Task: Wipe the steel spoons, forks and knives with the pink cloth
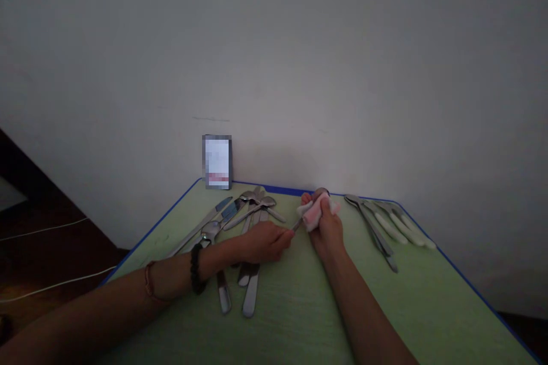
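My left hand [269,240] is closed around the handle end of a metal spoon [321,190], held over the middle of the table. A pink and white cloth [315,214] is wrapped about the spoon, and my right hand [329,227] grips it there. The spoon's rounded head shows just above the cloth; its middle is hidden. Beneath and beside my left forearm lies a loose pile of metal cutlery, with spoons [210,230] and table knives [233,211] crossing one another. My left arm covers part of that pile.
To the right lie stacked metal spoons [372,231] and several pieces of cutlery with white handles [389,227]. A phone [217,162] leans upright against the wall at the back left. The green table [299,313] has a blue edge and meets the wall.
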